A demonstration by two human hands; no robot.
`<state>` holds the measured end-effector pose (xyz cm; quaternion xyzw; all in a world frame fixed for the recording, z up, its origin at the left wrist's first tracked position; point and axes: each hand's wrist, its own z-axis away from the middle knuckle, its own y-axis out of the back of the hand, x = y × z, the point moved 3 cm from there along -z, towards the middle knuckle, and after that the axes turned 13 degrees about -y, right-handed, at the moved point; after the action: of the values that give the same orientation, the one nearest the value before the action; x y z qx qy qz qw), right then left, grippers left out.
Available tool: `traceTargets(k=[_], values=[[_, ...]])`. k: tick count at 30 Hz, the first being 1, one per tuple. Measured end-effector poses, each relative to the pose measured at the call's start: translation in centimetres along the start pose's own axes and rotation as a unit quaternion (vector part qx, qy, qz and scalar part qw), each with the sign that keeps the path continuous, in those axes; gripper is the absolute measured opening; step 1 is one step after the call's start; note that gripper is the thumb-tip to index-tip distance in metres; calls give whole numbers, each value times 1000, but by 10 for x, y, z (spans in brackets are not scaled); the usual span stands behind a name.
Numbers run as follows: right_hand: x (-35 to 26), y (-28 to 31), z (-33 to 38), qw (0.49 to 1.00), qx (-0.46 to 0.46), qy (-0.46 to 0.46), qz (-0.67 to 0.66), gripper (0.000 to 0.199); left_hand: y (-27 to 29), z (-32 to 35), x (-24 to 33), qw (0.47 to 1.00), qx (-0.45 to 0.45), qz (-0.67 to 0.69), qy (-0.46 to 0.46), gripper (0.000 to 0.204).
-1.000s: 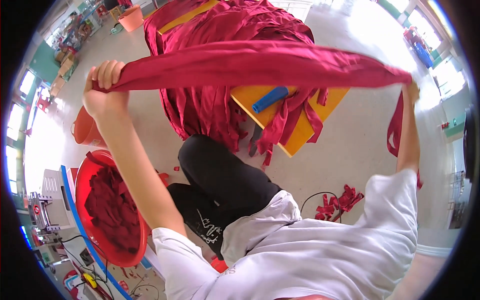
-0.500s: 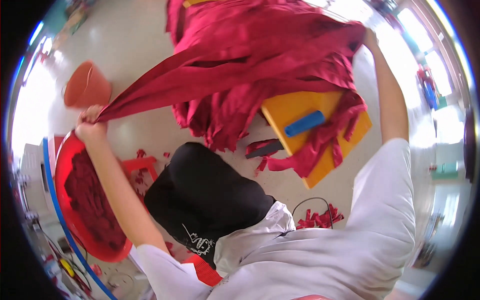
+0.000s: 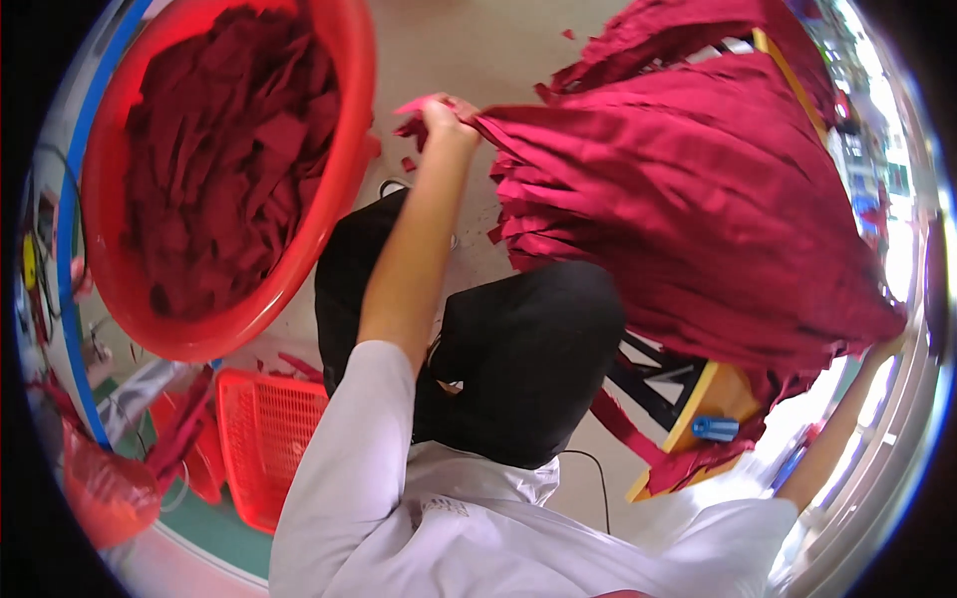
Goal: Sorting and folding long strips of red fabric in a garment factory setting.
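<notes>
A wide pile of dark red fabric strips (image 3: 678, 179) is draped over a yellow board (image 3: 720, 399) at the right. My left hand (image 3: 449, 115) is closed around the gathered end of the fabric, near the rim of a large red basin. A small scrap of red cloth pokes out past its fingers. My right hand (image 3: 885, 347), its fingers mostly hidden, grips the far right end of the same fabric, so the cloth stretches between both hands. Below the fabric, a small blue object (image 3: 715, 429) rests on the yellow board beside loose red strips.
At the upper left the red basin (image 3: 351, 149) holds many dark red cloth pieces. A red slotted basket (image 3: 234, 468) stands under it, near a blue-edged table (image 3: 75, 329). My black-trousered knees (image 3: 528, 349) are between basin and board. A black cable (image 3: 603, 478) lies on the floor.
The view has swung left, bringing the basin up beside my left hand. My right hand has come lower at the far right. Both hands keep hold of the fabric.
</notes>
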<state>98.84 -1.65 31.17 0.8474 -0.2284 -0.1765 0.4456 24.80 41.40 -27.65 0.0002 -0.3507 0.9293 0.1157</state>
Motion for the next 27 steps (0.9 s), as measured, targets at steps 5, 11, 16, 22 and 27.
traceTargets(k=[5, 11, 16, 22, 27], values=[[47, -144, 67, 988, -31, 112, 99, 39, 118, -30, -4, 998, 44, -53, -11, 14], [52, -158, 80, 992, -53, 32, -114, 43, 196, -16, -60, 988, 60, -115, 80, 21], [-13, -157, 59, 991, -57, 83, -93, 43, 177, -28, -43, 999, 19, -33, -1, 20], [-59, -194, 120, 989, -67, 92, -94, 43, 191, -6, -18, 919, 126, -368, 57, 104], [-111, -177, 133, 988, -50, 123, -83, 43, 276, -6, -4, 749, 76, -657, -40, 62]])
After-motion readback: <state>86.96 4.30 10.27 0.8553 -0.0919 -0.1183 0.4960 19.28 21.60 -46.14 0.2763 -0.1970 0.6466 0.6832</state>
